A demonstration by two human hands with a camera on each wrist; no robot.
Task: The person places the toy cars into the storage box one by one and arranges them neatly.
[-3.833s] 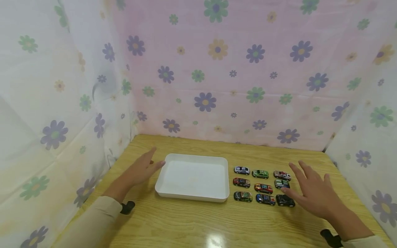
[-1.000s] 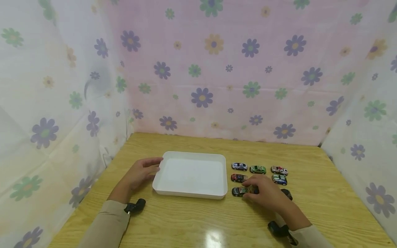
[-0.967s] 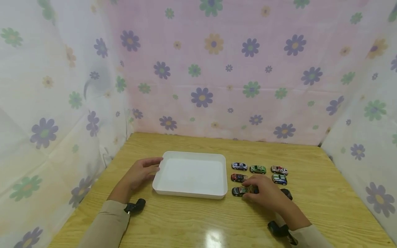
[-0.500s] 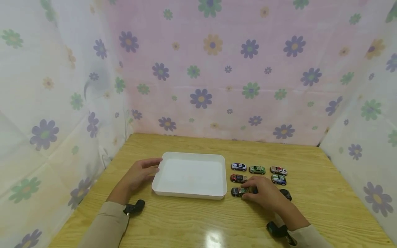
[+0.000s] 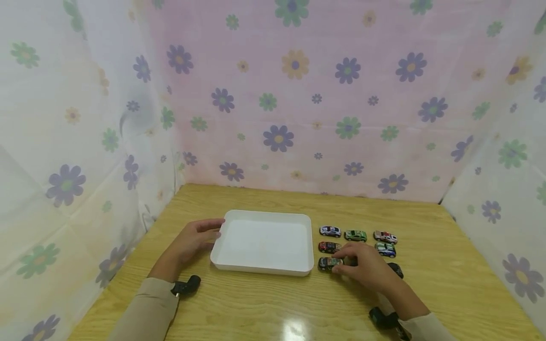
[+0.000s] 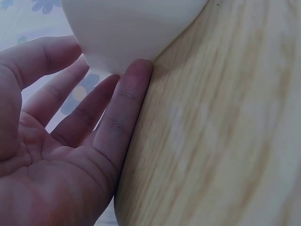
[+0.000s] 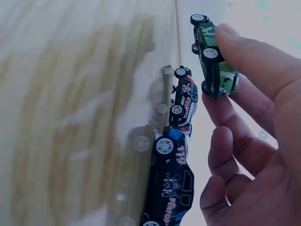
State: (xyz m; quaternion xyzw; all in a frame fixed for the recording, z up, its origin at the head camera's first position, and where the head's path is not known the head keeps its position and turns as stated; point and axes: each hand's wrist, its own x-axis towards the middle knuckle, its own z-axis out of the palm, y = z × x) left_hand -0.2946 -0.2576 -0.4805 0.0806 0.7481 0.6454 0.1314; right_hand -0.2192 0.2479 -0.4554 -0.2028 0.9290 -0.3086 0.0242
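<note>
I now see the right hand (image 5: 368, 266), earlier hovering, pinching the green-and-black toy car (image 5: 330, 264) just right of the white tray (image 5: 262, 242), whose left side the left hand (image 5: 191, 243) touches, fingers relaxed.

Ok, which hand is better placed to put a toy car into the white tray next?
Likely the right hand: it pinches a green-patterned toy car right of the white tray. The left hand touches the tray's opposite side, away from that car.
</note>
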